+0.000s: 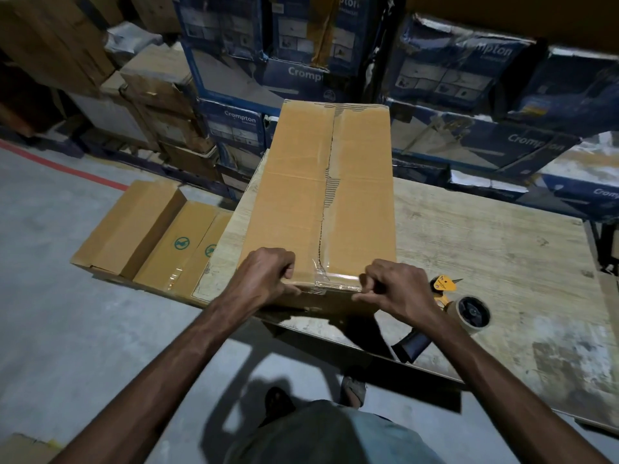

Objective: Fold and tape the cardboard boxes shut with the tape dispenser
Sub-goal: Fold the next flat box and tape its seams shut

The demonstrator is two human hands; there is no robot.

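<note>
Item under inspection: one long cardboard box [301, 182], lying on a worn wooden surface [485, 236] at its left end, long side running away from the person. Top flaps are folded shut and meet along a ragged lengthwise seam. A strip of clear tape [321, 272] crosses the near end of the seam and wraps over onto the near face; it is wrinkled.

Left hand [264, 276]: at the box's near left corner, fingers curled over the top edge, thumb down on the near face, gripping the box.

Right hand [398, 289]: at the near right corner, fingers curled tight at the top edge, thumb stretched along the near face. Whether it holds the tape end, the corner, or nothing cannot be told.

Tape dispenser [469, 313]: lying on the surface just right of the right hand, untouched, yellow head toward the box, roll beside it, dark handle at the near edge, partly hidden by the forearm.

Surroundings: similar brown boxes [140, 229] lie on the floor [50, 229] left of the surface. Blue printed cartons [234, 122] are stacked behind. A red line [60, 167] marks the floor.
</note>
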